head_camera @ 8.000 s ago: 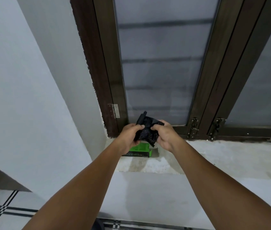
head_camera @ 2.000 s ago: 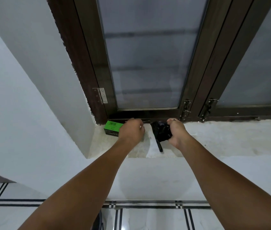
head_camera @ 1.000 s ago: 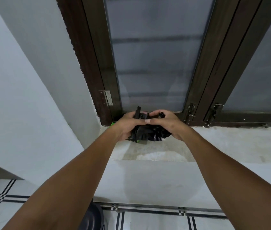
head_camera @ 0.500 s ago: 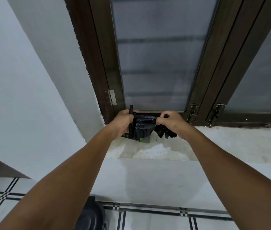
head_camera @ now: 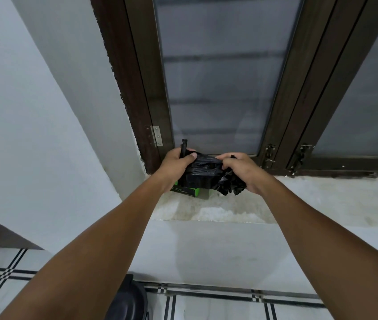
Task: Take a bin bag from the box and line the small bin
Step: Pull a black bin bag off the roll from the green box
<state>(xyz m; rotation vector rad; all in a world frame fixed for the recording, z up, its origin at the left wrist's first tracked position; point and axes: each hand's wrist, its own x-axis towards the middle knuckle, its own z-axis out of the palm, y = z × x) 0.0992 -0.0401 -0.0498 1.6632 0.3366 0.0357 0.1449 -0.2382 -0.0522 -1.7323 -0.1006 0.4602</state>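
A crumpled black bin bag [head_camera: 206,174] is stretched between both hands above the window sill. My left hand [head_camera: 176,162] grips its left end, with a black strip sticking up past the fingers. My right hand [head_camera: 243,170] clutches the bunched right end. Just below the bag, the green and black box [head_camera: 186,190] lies on the sill, mostly hidden by the bag and my left wrist. Part of the dark small bin [head_camera: 129,299] shows on the floor at the bottom, between my forearms.
The concrete window sill [head_camera: 322,199] runs to the right under a dark brown window frame [head_camera: 146,88] with frosted panes. A white wall [head_camera: 21,135] closes the left side. White floor tiles [head_camera: 218,306] with black lines lie below.
Since one second ago my hands have pulled slightly apart, spreading the black bag between them. Earlier the bag was in my right hand alone while my left hand rested on the box.
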